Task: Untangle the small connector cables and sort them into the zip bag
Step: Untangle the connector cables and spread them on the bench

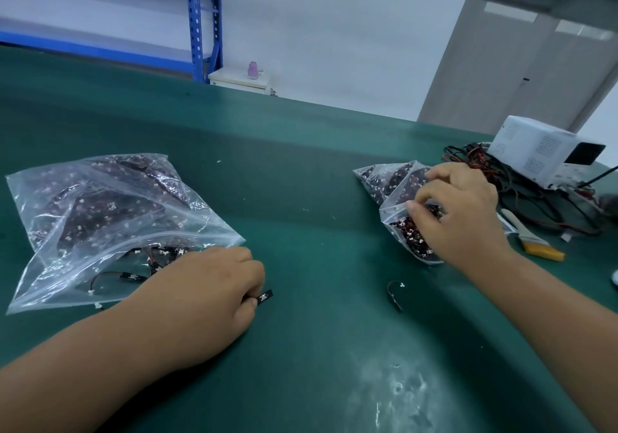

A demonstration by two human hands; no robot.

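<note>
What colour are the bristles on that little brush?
The brush bristles are yellow-orange, and its handle is white. The head view shows it best.

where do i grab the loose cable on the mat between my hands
Pinch the loose connector cable at its curved black wire, from straight above: it lies flat on the green mat, and the bend is bigger than either tiny end.

One view, head-worn, wide-angle. It looks forward and down from over the near edge of the green bench (pixel 301 171), across to the far edge and the wall behind. Close in: forearms enter from the bottom corners, left hand (pixel 214 285) pinching a connector cable (pixel 266 296), right hand (pixel 465 212) gripping the small zip bag (pixel 384 178) toward the right edge. The far edge bows with the lens.
</note>
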